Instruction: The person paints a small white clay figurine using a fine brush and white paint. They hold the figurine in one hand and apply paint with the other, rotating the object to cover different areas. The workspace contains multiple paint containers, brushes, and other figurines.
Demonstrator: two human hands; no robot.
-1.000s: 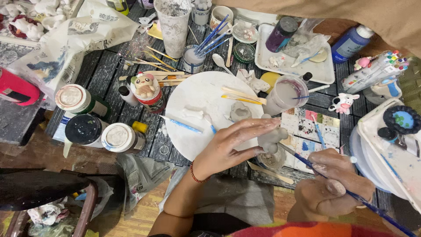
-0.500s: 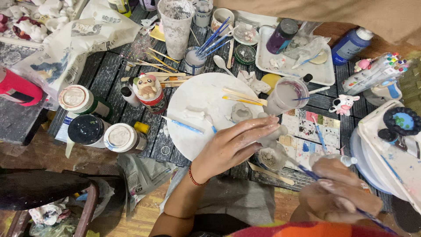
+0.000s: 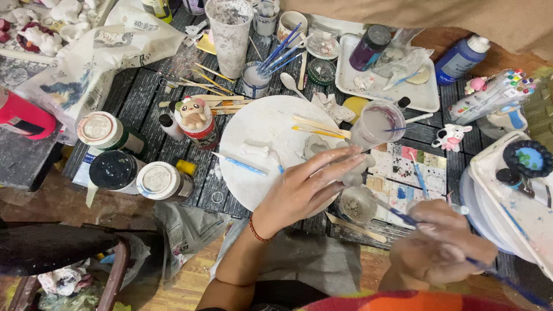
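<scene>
While the left hand (image 3: 308, 187) pinches a small grey clay figure (image 3: 358, 169) between fingertips and thumb, the right hand (image 3: 440, 247) is closed around a blue-handled brush (image 3: 403, 217) whose tip points toward that figure. The figure sits just off the near right edge of the round white board (image 3: 259, 138), directly above a small paint-water cup (image 3: 357, 204). Judged from its pale, unglazed look, the piece is light, stiff and brittle, with thin projecting parts likely to snap; hold by the thicker body, with gentle pressure. Its surface appears chalky, so not slippery. The brush is light and thin; grip near the ferrule gives control.

Just beyond the grip stands a cloudy plastic cup (image 3: 377, 124) with a brush in it, and a paint-stained palette sheet (image 3: 406, 173) lies to its right. Farther out are jars with lids (image 3: 118, 135), a tin of blue brushes (image 3: 256, 78) and a white tray (image 3: 383, 80). The dark slatted desk (image 3: 138, 98) is crowded and paint-smeared. A wooden floor (image 3: 190, 285) shows beneath, nearest the person.
</scene>
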